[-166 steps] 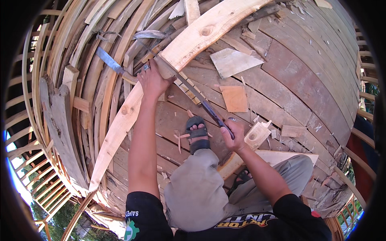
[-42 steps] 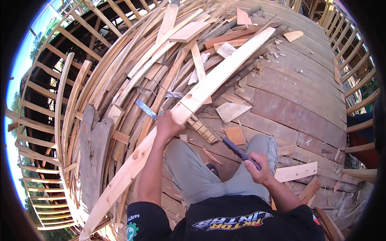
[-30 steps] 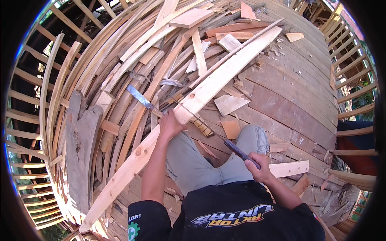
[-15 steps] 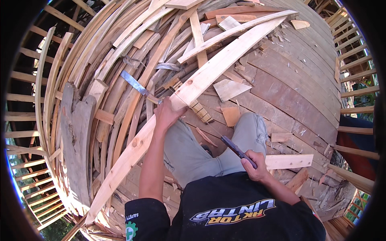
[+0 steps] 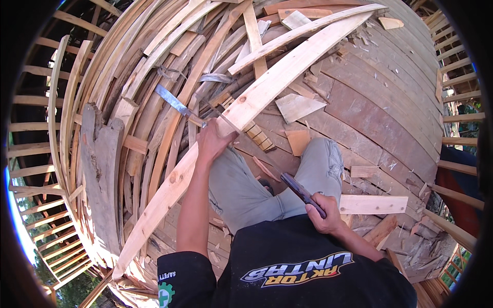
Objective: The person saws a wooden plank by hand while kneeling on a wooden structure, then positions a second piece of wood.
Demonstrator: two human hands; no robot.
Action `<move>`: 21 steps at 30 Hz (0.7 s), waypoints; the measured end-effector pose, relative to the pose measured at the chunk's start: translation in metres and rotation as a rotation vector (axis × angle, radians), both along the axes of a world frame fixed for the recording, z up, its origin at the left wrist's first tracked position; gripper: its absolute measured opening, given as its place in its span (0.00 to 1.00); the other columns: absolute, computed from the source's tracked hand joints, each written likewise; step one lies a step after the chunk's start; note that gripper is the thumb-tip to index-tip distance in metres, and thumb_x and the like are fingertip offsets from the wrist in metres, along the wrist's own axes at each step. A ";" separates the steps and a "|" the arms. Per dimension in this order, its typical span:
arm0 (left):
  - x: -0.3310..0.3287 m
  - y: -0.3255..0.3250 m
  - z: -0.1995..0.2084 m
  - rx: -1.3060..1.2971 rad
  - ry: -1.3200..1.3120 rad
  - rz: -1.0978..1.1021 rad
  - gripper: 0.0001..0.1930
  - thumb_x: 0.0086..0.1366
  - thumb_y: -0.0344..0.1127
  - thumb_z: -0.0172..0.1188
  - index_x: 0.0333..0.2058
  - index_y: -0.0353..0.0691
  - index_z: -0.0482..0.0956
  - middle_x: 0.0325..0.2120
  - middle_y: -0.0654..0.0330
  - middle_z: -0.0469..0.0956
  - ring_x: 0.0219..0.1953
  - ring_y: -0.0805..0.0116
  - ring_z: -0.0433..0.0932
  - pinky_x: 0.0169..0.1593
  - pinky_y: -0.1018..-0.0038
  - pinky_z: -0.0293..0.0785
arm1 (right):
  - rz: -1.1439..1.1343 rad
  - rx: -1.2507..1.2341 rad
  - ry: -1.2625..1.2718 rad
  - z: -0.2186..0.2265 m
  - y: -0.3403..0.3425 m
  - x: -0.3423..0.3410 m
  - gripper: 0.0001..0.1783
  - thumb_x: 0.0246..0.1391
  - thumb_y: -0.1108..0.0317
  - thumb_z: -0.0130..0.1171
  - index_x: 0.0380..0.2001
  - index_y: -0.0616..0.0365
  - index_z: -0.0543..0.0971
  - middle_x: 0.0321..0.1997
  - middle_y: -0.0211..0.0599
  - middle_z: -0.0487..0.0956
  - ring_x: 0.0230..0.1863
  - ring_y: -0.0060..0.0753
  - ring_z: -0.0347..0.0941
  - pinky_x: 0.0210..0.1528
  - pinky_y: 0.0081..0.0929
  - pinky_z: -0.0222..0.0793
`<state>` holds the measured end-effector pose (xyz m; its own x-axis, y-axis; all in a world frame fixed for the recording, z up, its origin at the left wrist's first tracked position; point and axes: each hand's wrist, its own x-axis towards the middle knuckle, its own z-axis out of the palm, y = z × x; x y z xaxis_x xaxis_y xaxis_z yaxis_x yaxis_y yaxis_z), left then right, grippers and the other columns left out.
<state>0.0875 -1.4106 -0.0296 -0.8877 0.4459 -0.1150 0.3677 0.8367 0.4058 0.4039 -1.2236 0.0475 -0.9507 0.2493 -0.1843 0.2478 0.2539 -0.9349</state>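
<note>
Since half a second ago little shifts: left hand (image 5: pixel 213 141) still grips the plank (image 5: pixel 246 108); right hand (image 5: pixel 323 213) stays closed around the blade (image 5: pixel 300 191).

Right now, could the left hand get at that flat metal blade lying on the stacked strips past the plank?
Probably yes. The left hand grips the long pale plank, and the metal blade lies just beyond its knuckles on the wood strips, uncovered. It would have to release the plank first.

Long pale plank (image 5: pixel 241 110), diagonal; dark-handled blade (image 5: pixel 300 191) alongside.
</note>
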 end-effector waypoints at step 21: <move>-0.003 -0.001 -0.004 0.034 -0.028 0.006 0.44 0.42 0.58 0.66 0.51 0.29 0.69 0.42 0.37 0.76 0.47 0.43 0.74 0.52 0.56 0.65 | 0.024 0.057 -0.079 0.039 0.014 0.047 0.13 0.51 0.70 0.56 0.17 0.60 0.67 0.10 0.38 0.64 0.11 0.36 0.63 0.18 0.32 0.59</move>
<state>0.0843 -1.4114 -0.0337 -0.8869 0.4448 -0.1250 0.3508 0.8243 0.4443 0.4508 -1.2095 0.0867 -0.9395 0.2391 -0.2453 0.3136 0.3127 -0.8966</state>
